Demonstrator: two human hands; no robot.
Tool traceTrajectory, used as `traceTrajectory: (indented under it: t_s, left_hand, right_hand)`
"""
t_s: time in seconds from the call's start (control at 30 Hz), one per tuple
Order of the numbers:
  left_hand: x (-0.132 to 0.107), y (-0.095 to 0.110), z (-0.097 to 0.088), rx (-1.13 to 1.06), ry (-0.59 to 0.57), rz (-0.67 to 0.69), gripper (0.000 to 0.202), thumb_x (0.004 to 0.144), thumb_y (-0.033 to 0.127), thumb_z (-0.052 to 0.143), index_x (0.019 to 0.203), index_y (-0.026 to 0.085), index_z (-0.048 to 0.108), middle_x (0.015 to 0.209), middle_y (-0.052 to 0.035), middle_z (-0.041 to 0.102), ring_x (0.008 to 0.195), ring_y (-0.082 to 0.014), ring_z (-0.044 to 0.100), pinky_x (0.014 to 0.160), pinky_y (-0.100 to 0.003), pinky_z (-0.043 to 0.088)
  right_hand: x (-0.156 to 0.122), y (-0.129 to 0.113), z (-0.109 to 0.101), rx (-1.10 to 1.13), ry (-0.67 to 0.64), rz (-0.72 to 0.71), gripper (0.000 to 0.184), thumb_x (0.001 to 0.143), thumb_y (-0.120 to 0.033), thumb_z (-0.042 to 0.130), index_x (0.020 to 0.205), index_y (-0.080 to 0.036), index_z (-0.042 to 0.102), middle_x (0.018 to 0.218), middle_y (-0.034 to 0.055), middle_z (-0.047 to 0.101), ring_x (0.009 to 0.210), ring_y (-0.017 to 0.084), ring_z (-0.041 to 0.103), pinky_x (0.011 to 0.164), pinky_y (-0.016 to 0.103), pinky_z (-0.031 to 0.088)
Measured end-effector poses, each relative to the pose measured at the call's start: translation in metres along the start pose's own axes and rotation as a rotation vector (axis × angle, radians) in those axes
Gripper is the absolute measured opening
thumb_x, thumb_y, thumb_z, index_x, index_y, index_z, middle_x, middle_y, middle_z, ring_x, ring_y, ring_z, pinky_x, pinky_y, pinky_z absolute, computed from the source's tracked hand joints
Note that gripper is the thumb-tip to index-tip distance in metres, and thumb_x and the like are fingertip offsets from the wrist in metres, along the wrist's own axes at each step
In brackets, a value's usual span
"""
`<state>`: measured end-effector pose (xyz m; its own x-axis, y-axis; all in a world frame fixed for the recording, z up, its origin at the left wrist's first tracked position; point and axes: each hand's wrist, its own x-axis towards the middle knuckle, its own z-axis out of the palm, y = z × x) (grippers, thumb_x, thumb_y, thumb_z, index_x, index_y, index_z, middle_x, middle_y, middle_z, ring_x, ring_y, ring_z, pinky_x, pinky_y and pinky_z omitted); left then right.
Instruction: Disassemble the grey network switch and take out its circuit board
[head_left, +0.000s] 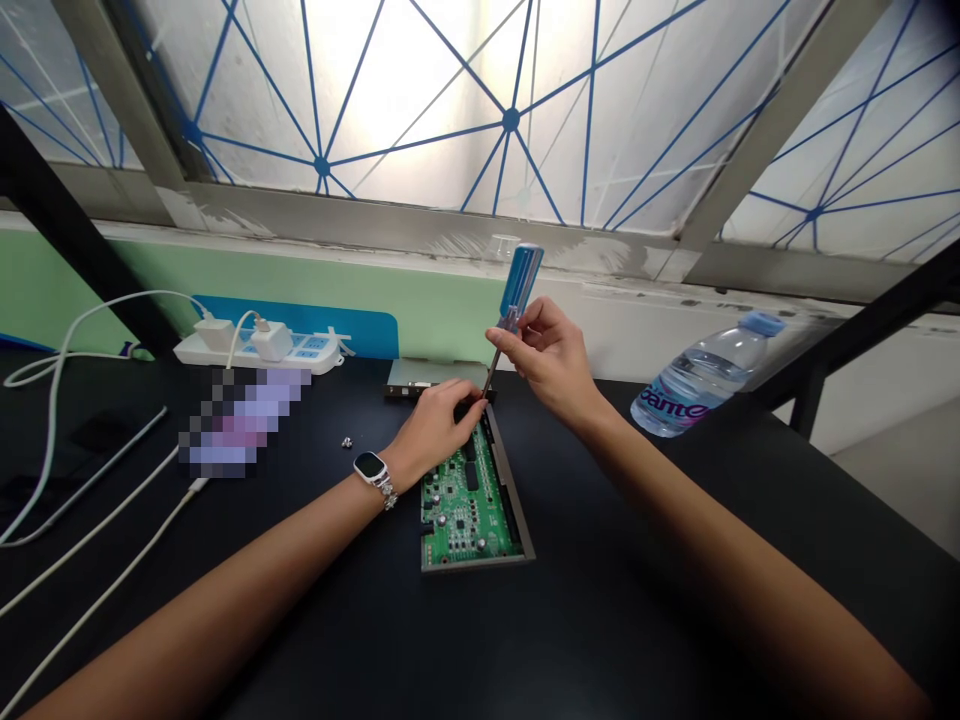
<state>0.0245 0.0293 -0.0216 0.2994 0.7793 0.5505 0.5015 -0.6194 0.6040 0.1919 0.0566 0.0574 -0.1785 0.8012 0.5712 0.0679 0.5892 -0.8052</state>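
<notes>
Nearest cam: L forearm + R forearm, coming in from bottom corners either side of the circuit board. L to R, rel. to board: well L, white cables run over the black table. Also L but farther back, white pwr strip w/ 2 plugs in. In front of strip, L of board, a pixelated item, can't ID. Just L of board, a few tiny metal bits, prob. screws, too small to be sure. L hand, watch + bracelet at wrist, is over board's far end, thumb + fingertips nearly together by the driver's shaft; can't tell if they pinch anything. Board lies green side up in a metal frame, btwn the arms. Behind it, flat metal piece. R hand, above + R of board's far end, has thumb + fingers closed round lower screwdriver handle; shaft slants down to board's far end, tip hidden. Well R of board, water bottle, blue cap.
</notes>
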Motion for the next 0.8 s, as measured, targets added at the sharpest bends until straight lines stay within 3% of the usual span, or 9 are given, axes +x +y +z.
traceTrajectory:
  t_s: [0.17,0.27,0.37,0.47,0.57,0.63,0.7,0.8]
  left_hand:
    - [0.0,-0.001,0.0,-0.018,0.004,-0.008,0.014,0.099,0.026,0.058,0.093,0.019,0.067,0.09,-0.0061,0.073,0.084,-0.0226,0.069,0.077,-0.034,0.052]
    - [0.0,-0.001,0.001,-0.033,0.007,-0.029,0.014,0.098,0.027,0.058,0.093,0.018,0.068,0.091,-0.0062,0.074,0.085,-0.023,0.07,0.078,-0.035,0.052]
    - [-0.001,0.0,-0.001,-0.027,-0.006,-0.039,0.013,0.098,0.026,0.057,0.095,0.019,0.068,0.092,-0.0064,0.074,0.086,-0.0235,0.07,0.078,-0.035,0.053]
    - [0.0,0.003,-0.01,0.03,-0.008,0.011,0.014,0.097,0.021,0.053,0.102,0.019,0.066,0.098,-0.0076,0.073,0.092,-0.0234,0.07,0.083,-0.035,0.053]
    - [0.002,0.006,-0.032,0.22,-0.043,0.098,0.014,0.096,0.019,0.051,0.098,0.018,0.065,0.098,-0.0092,0.069,0.092,-0.0244,0.066,0.084,-0.037,0.051]
    - [0.001,0.006,-0.053,0.354,-0.154,0.147,0.015,0.095,0.02,0.05,0.092,0.018,0.065,0.094,-0.0092,0.067,0.093,-0.0252,0.063,0.084,-0.037,0.05]
    - [-0.002,0.003,-0.076,0.372,-0.285,0.098,0.014,0.092,0.021,0.053,0.091,0.02,0.067,0.094,-0.0077,0.068,0.091,-0.0241,0.064,0.081,-0.035,0.049]
    - [-0.012,-0.006,-0.109,0.32,-0.345,-0.013,0.015,0.088,0.025,0.055,0.087,0.022,0.07,0.092,-0.006,0.071,0.088,-0.0228,0.065,0.081,-0.034,0.05]
  right_hand:
    - [-0.002,-0.001,0.003,0.021,0.031,-0.005,0.041,0.083,-0.037,0.081,0.078,-0.025,0.042,0.07,-0.0056,0.046,0.061,0.011,0.042,0.059,0.029,0.042]
    - [-0.005,0.0,0.004,-0.008,0.05,0.043,0.039,0.08,-0.039,0.083,0.085,-0.025,0.048,0.074,-0.0046,0.054,0.062,0.012,0.05,0.06,0.028,0.046]
    - [-0.009,0.004,0.002,-0.044,-0.05,0.138,0.041,0.078,-0.044,0.084,0.096,-0.023,0.055,0.083,-0.0013,0.063,0.06,0.012,0.059,0.058,0.03,0.05]
    - [-0.014,0.008,-0.001,-0.1,-0.16,0.168,0.033,0.085,-0.048,0.076,0.09,-0.019,0.061,0.086,0.0032,0.069,0.061,0.014,0.066,0.061,0.032,0.053]
    - [-0.017,0.009,-0.002,-0.138,-0.168,0.137,0.031,0.091,-0.048,0.07,0.088,-0.019,0.06,0.086,0.0055,0.072,0.067,0.016,0.069,0.066,0.033,0.055]
    - [-0.018,0.008,-0.003,-0.163,-0.165,0.124,0.028,0.094,-0.046,0.065,0.09,-0.02,0.056,0.086,0.005,0.073,0.066,0.016,0.069,0.065,0.032,0.055]
    - [-0.019,0.007,-0.002,-0.206,-0.176,0.11,0.023,0.099,-0.044,0.057,0.093,-0.022,0.052,0.086,0.0037,0.073,0.063,0.014,0.068,0.065,0.033,0.054]
    - [-0.021,0.006,0.0,-0.291,-0.189,0.082,0.016,0.103,-0.039,0.049,0.097,-0.024,0.049,0.087,0.0017,0.074,0.06,0.014,0.067,0.067,0.034,0.053]
